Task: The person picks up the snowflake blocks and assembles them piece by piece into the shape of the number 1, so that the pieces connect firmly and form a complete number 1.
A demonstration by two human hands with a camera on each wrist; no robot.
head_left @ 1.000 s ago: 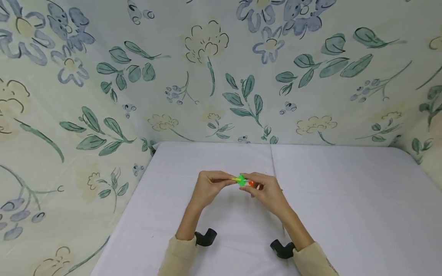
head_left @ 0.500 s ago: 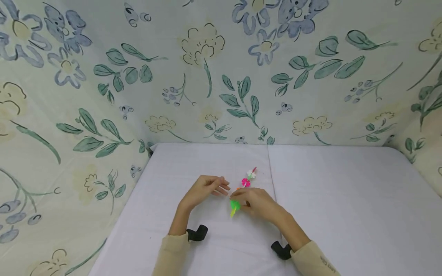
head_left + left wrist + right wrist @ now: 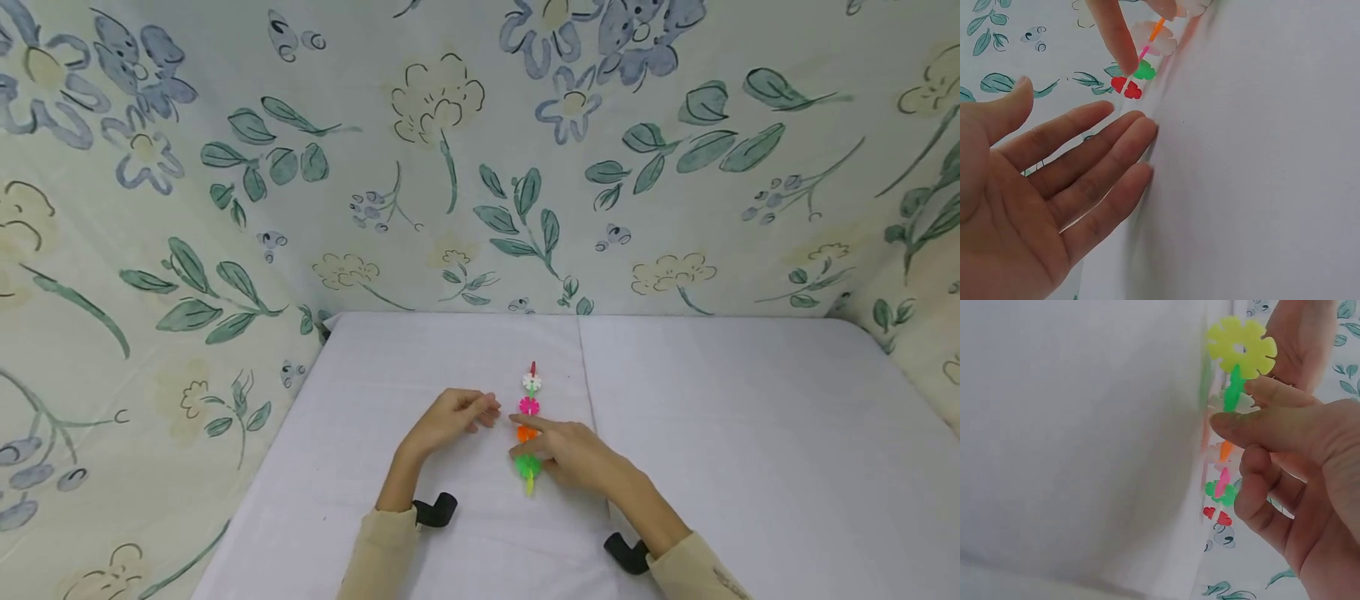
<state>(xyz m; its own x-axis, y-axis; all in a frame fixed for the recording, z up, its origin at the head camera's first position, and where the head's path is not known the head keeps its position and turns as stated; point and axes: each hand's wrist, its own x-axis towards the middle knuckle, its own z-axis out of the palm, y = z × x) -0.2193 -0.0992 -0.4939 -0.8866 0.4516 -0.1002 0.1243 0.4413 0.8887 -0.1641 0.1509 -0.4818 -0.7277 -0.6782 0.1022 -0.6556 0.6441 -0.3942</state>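
Observation:
A chain of flower-shaped plastic linking discs (image 3: 529, 406) lies on the white cloth in the head view. Red is at its far end, then white, pink, orange and green, with yellow nearest. My right hand (image 3: 577, 450) reaches over the chain from the right, its thumb and index finger spread to either side of the orange disc (image 3: 527, 434). The right wrist view has the thumb crossing in front of the chain, below the yellow disc (image 3: 1242, 347). To the left of the chain, my left hand (image 3: 450, 419) holds nothing; its fingers are relaxed and apart from the discs.
White cloth (image 3: 720, 433) covers the table, with a crease running down its middle. Behind and at the left hangs floral fabric (image 3: 450, 167). Black wrist-worn pieces (image 3: 437, 510) sit beneath both wrists.
The chain, earlier held up between both hands, came down onto the cloth. It has turned from slanted to nearly straight away from me. The left hand has let go of it.

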